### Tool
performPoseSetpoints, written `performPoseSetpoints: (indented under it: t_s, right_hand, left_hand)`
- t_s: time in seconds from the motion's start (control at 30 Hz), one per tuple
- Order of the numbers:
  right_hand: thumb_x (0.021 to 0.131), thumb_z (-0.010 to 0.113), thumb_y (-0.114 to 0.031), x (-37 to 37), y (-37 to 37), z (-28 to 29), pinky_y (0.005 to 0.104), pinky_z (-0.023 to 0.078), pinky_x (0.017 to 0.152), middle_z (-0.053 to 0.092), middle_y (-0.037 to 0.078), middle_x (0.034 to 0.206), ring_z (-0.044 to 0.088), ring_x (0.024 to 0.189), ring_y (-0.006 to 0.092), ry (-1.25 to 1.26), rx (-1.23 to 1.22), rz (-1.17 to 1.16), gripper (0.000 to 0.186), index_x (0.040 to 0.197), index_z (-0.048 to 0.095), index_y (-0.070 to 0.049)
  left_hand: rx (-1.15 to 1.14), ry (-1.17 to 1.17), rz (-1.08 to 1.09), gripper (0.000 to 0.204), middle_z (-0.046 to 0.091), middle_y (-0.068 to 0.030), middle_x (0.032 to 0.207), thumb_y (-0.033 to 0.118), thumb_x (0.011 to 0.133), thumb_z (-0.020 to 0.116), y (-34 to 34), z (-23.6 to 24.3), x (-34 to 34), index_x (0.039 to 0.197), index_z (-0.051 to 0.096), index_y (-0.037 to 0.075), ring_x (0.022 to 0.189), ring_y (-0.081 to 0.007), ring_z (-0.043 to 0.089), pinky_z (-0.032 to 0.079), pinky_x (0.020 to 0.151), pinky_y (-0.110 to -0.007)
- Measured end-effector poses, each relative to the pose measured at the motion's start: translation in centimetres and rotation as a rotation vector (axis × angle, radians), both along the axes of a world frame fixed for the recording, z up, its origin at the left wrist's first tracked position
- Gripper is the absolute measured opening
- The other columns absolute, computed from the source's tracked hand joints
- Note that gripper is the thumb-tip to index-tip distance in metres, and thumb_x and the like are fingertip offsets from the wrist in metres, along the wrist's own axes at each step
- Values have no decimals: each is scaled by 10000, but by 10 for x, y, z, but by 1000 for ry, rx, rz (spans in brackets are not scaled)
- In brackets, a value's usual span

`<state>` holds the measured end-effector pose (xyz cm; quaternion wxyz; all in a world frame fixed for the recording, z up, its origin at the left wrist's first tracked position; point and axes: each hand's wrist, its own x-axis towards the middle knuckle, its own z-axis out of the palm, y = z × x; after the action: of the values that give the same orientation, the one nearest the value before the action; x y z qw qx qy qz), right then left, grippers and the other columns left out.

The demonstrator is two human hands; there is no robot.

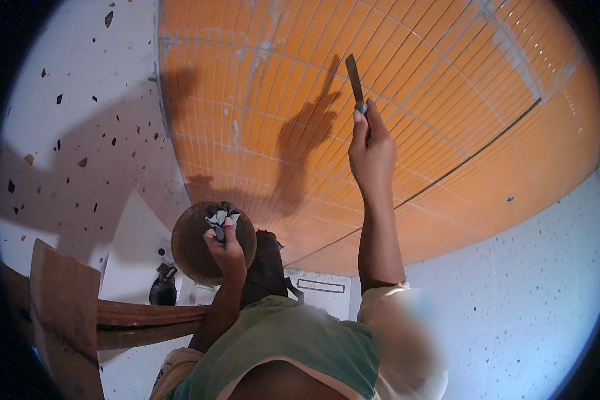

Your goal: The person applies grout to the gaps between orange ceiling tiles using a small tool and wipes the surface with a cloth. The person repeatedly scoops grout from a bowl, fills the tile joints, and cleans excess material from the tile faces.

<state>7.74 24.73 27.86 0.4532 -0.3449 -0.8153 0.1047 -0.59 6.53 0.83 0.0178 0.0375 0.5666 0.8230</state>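
My right hand is closed on a narrow flat metal blade tool, held upright in front of the orange tiled wall, which has pale grout lines and smears. At lower left my left hand is closed on some crumpled grey material, perhaps cloth; I cannot tell exactly. It is over a round, brownish shallow bowl, and whether my fingers also grip the bowl is hidden.
A speckled white wall stands at left, a lighter speckled surface at right. Wooden boards lie at lower left, near a small black object. Behind the bowl is a dark item; a rectangular drain shows beyond.
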Motion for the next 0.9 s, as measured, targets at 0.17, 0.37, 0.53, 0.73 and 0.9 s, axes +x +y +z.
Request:
performPoseSetpoints:
  t_s: [0.17,0.37,0.53,0.73,0.9]
  right_hand:
    - [991,535,-214,-11,6,-2,417,500,580,651,257,761,674,666,364,-25,40,-26,390,1267,572,58]
    - [990,542,-227,2,-4,-14,414,502,569,650,253,755,671,653,359,-48,-22,30,387,1251,586,55]
    - [992,544,-242,-14,0,-9,409,498,556,649,241,742,669,635,344,-59,-19,4,388,1249,594,44]
    - [992,548,-245,-23,0,-16,412,487,535,647,215,701,659,594,338,-91,-12,6,381,1246,599,34]
    - [991,551,-232,-8,-2,-33,410,493,539,646,226,712,665,604,337,-98,-2,32,365,1242,602,28]
  left_hand:
    - [-110,60,24,293,510,-53,858,192,942,679,-2,-2,-1,921,445,17,790,-131,499,456,726,-277]
    - [-88,-33,-101,271,559,-100,1042,173,949,652,-6,-2,-1,1063,504,-24,953,-186,525,447,866,-326]
    - [-80,-6,6,302,485,-40,834,193,936,683,-1,3,0,894,426,40,765,-132,465,437,724,-282]
    - [-171,-80,-91,319,549,-137,1073,224,951,642,-8,9,1,1064,495,-35,989,-212,524,434,901,-350]
    - [-222,-72,-81,351,533,-152,1099,257,950,636,-8,6,1,1079,490,-35,1019,-225,505,416,924,-363]
